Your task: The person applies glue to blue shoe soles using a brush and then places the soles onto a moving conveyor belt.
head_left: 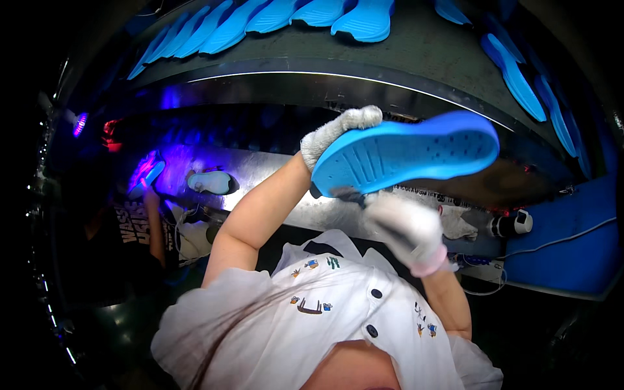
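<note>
Here, fuzzy-gloved left hand (339, 132) holds grooved sole (406, 155)

The place is identified as a footwear workshop of factory type. Matching blue shoe soles (365, 23) are ranged in a row beyond the near edge of a dark surface (416, 58), with more laid toward its right end. Below that edge a metal bench (257, 172) is seen; toward the bench's left end, a sole-shaped piece (155, 174) is handled by a co-worker (133, 227) under violet light.
</note>
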Motion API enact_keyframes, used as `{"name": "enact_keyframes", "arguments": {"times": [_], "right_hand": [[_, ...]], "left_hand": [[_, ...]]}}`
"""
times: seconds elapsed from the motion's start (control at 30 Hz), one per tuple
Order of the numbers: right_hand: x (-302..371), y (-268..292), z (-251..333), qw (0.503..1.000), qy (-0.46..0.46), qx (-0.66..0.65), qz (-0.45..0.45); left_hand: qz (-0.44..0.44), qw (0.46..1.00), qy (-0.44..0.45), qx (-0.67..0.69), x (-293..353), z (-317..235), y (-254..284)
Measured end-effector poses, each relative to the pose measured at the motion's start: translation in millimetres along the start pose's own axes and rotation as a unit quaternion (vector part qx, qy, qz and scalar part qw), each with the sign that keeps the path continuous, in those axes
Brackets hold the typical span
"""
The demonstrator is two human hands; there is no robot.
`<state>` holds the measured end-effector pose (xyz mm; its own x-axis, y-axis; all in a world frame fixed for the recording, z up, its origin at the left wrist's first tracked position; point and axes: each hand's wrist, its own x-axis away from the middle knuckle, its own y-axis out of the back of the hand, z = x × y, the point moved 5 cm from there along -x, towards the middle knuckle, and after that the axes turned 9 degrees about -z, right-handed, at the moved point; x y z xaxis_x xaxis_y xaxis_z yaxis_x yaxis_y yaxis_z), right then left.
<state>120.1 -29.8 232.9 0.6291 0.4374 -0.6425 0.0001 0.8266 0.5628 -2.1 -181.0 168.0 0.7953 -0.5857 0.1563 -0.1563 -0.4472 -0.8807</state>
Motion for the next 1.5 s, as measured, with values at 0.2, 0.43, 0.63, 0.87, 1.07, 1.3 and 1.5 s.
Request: {"name": "enact_keyframes", "arguments": {"times": [0.2, 0.43, 0.63, 0.87, 1.07, 1.3, 1.5], "right_hand": [[-2.2, -2.3, -17.3, 0.984, -0.115, -0.111, -0.071], [1.1, 7.8, 6.4, 0.984, -0.107, -0.114, -0.089], [-0.7, 10.4, 33.5, 0.999, -0.024, 0.023, 0.011], [-3.0, 22.2, 39.3, 0.994, 0.027, 0.108, 0.002], [1.8, 35.7, 20.2, 0.996, 0.019, 0.072, -0.048], [5.5, 51.9, 11.3, 0.992, -0.021, 0.058, -0.108], [11.5, 59.7, 15.6, 0.973, -0.091, -0.076, -0.198]], "left_hand": [[-0.091, 0.961, 0.036, -0.259, 12.5, -2.4, -37.9], [-0.063, 0.957, 0.082, -0.271, 3.4, -0.6, -21.1], [-0.047, 0.933, 0.007, -0.356, 3.3, -15.9, -27.4], [-0.012, 0.936, -0.021, -0.35, 7.5, -23.9, -41.6], [0.059, 0.889, -0.113, -0.439, 17.3, -35.7, -48.4], [0.066, 0.971, 0.019, -0.228, 6.9, -34.5, -37.7], [0.207, 0.969, 0.1, -0.093, -35.1, -35.6, -102.5]]}}
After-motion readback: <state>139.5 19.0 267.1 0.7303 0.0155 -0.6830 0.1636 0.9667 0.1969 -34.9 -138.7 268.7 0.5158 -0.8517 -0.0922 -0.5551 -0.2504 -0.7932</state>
